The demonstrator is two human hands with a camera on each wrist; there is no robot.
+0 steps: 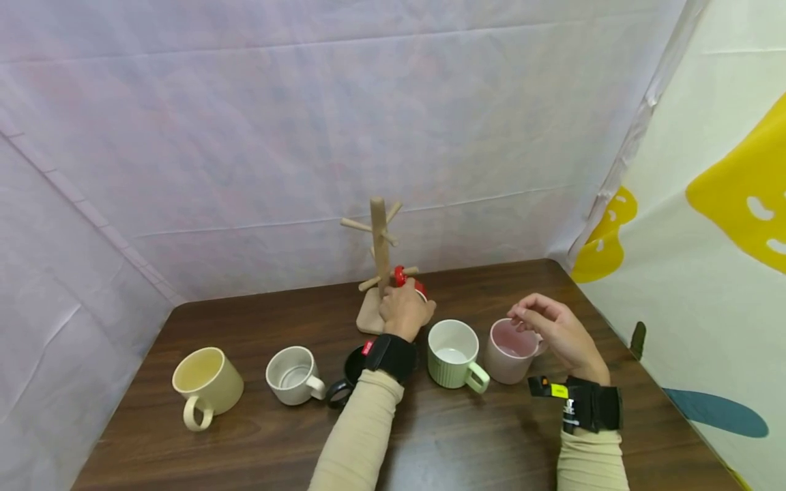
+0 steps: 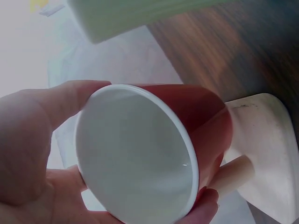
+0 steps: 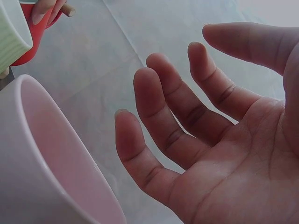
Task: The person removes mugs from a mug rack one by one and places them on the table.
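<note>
My left hand [image 1: 405, 312] grips a red mug [image 2: 205, 116] with a white inside, thumb and fingers spread around its rim. The mug is tipped on its side, its mouth facing the wrist camera. It is at a lower peg [image 1: 410, 271] of a wooden mug tree [image 1: 380, 249], and the peg's tip shows past the red handle. My right hand [image 1: 565, 335] hovers by the pink mug [image 1: 505, 365], fingers loosely bent and holding nothing. In the right wrist view its palm [image 3: 233, 177] faces the camera, beside the pink mug's rim.
A ribbed green mug [image 1: 443, 368] stands between the two hands. Left of it are a black mug [image 1: 354, 365], partly hidden by the left wrist, a white mug [image 1: 288, 389] and a yellow mug [image 1: 224, 392]. All stand on a dark wooden table [image 1: 467, 436], with white cloth [image 1: 276, 150] behind.
</note>
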